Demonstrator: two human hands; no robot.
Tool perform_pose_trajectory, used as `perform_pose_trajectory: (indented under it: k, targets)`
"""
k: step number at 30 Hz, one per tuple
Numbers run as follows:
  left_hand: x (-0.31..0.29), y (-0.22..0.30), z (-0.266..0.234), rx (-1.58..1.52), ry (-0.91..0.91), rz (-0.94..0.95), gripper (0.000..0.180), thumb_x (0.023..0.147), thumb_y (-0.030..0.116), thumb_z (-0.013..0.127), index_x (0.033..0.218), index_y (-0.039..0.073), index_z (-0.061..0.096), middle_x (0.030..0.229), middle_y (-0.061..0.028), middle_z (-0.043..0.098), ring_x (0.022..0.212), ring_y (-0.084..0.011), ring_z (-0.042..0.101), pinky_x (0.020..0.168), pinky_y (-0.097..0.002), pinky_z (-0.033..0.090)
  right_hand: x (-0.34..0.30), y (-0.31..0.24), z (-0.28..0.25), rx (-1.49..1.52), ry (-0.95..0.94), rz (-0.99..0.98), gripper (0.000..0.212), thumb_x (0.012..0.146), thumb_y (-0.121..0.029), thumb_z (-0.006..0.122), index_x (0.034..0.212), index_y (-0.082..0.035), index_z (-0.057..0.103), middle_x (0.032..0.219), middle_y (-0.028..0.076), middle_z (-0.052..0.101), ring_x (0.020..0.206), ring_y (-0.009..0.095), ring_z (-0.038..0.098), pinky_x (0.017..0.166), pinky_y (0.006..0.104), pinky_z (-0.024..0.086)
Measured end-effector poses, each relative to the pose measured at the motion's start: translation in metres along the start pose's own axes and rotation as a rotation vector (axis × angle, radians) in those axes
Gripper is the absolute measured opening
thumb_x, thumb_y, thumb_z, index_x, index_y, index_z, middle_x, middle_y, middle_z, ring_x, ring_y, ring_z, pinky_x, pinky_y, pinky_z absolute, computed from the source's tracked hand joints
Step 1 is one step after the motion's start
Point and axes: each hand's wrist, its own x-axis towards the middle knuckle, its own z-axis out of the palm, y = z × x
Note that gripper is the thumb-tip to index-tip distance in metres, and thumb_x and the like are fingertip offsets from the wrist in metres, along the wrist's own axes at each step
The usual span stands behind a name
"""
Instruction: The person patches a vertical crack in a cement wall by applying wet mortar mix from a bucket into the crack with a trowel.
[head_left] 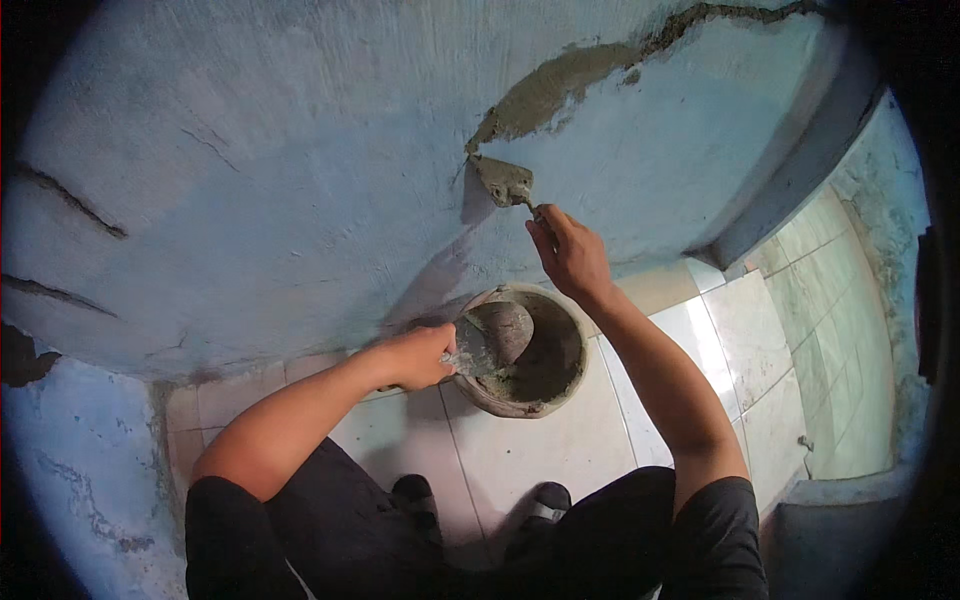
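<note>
My right hand point(572, 255) is closed round the handle of a small pointing trowel point(502, 182). The trowel's tip is at the blue wall, by the lower end of a strip of wet grey mortar point(555, 90). Some mortar sits on the blade. My left hand point(420, 357) grips a grey, mortar-smeared scoop-like tool point(490, 340) with a rounded end; its exact kind is unclear. It is over the left side of a round bucket point(560, 385), whose inside is coated with mortar. The tool hides part of the bucket's inside.
An open crack point(690, 25) continues up and right from the mortar. More cracks point(70, 200) run across the wall at left. A ledge point(800, 170) juts out at right. The bucket stands on tiled floor point(540, 450), just ahead of my feet.
</note>
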Motion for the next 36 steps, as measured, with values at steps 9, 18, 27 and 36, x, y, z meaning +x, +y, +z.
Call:
perform_pose_trajectory:
  k: [9, 18, 27, 36]
  targets:
    - [-0.006, 0.005, -0.001, 0.014, 0.03, 0.045, 0.035, 0.097, 0.026, 0.069, 0.114, 0.002, 0.051, 0.109, -0.0208, 0.067, 0.099, -0.0367, 0.066, 0.082, -0.0466, 0.05, -0.006, 0.007, 0.0, 0.065, -0.063, 0.002, 0.023, 0.099, -0.025, 0.068, 0.106, -0.006, 0.055, 0.087, 0.017, 0.069, 0.075, 0.038, 0.068, 0.061, 0.0453, 0.051]
    - [-0.006, -0.005, -0.006, 0.005, 0.065, 0.059, 0.036, 0.096, 0.025, 0.07, 0.116, 0.002, 0.052, 0.108, -0.0226, 0.066, 0.1, -0.0368, 0.066, 0.084, -0.0469, 0.05, 0.002, 0.037, -0.066, 0.794, -0.892, 0.528, 0.026, 0.1, -0.031, 0.07, 0.101, -0.006, 0.067, 0.077, 0.003, 0.066, 0.057, 0.011, 0.058, 0.051, 0.0265, 0.047]
    - [-0.005, -0.009, -0.005, -0.128, 0.169, 0.16, 0.032, 0.099, 0.019, 0.068, 0.118, 0.001, 0.05, 0.102, -0.0169, 0.068, 0.088, -0.0267, 0.066, 0.076, -0.0413, 0.052, -0.048, 0.094, -0.077, 0.911, -1.175, 0.944, 0.04, 0.101, -0.038, 0.063, 0.104, 0.002, 0.069, 0.08, 0.007, 0.068, 0.061, 0.018, 0.062, 0.057, 0.0322, 0.051]
    - [-0.027, 0.024, -0.032, -0.678, 0.016, 0.0, 0.028, 0.102, 0.015, 0.062, 0.122, 0.001, 0.047, 0.082, -0.0039, 0.057, 0.055, -0.0077, 0.046, 0.048, -0.0282, 0.038, -0.079, 0.102, -0.067, 1.202, -1.188, 1.076, 0.045, 0.102, -0.038, 0.064, 0.111, 0.006, 0.067, 0.079, 0.006, 0.064, 0.06, 0.014, 0.058, 0.054, 0.0258, 0.049]
